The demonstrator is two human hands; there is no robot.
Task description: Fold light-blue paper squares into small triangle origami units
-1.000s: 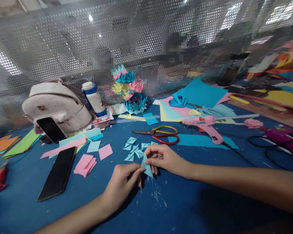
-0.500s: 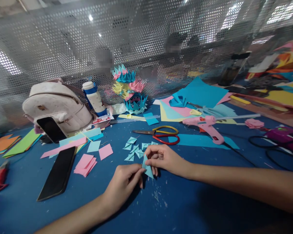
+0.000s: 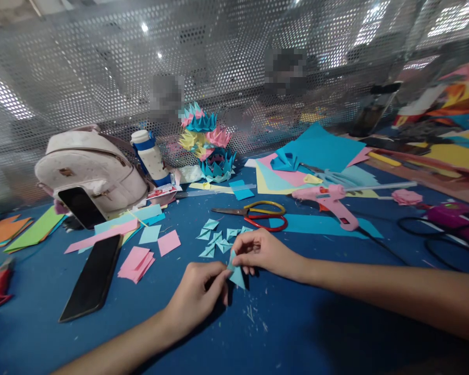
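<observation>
A light blue piece of folded paper (image 3: 237, 278) is held between my two hands over the blue table (image 3: 285, 333). My left hand (image 3: 201, 291) pinches its left edge between thumb and fingers. From the upper right, my right hand (image 3: 260, 252) is closed on its top corner. Just beyond my fingers lie several small folded light blue paper pieces (image 3: 218, 242). Behind my right hand are scissors (image 3: 250, 211) with one yellow and one red handle. To the left sit a stack of pink paper squares (image 3: 136, 264), a single pink square (image 3: 169, 243) and a light blue square (image 3: 150, 234).
A pink glue gun (image 3: 332, 200) rests at the right, its cord trailing toward my right forearm. At the left are a black phone (image 3: 91, 278) and a pale backpack (image 3: 86, 161). A bottle (image 3: 151, 159) and folded paper flowers (image 3: 207, 143) stand before a perforated metal screen (image 3: 121, 62).
My right hand has shifted slightly up at the paper's top corner, and more of the paper's lower part shows. The things on the table have stayed in place.
</observation>
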